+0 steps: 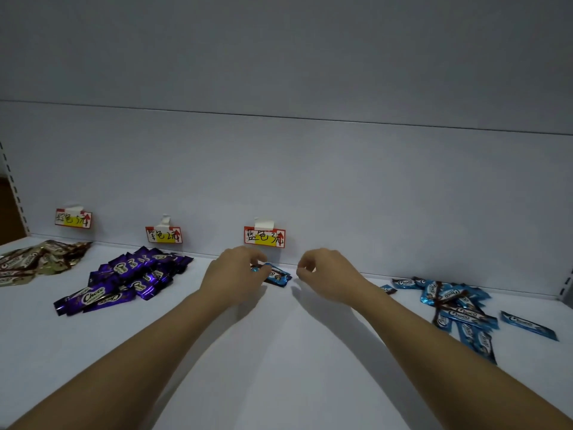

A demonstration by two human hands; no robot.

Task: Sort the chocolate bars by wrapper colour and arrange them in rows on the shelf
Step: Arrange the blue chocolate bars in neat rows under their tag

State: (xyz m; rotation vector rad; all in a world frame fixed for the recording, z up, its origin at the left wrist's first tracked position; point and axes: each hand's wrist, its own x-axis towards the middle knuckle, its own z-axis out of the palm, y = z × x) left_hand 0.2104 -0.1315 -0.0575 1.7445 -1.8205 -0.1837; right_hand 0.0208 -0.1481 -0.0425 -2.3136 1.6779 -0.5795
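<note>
At far left lies a loose heap of gold bars [37, 259], then a purple heap [130, 277]; neither forms a row yet. At centre, below the blue label [264, 236], the left hand [235, 271] pinches one crinkly foil blue bar [277, 275] on the shelf [279, 352]. The right hand [325, 271] hovers with fingers curled, holding nothing. At right, the shiny blue pile [459, 305] remains unsorted.
</note>
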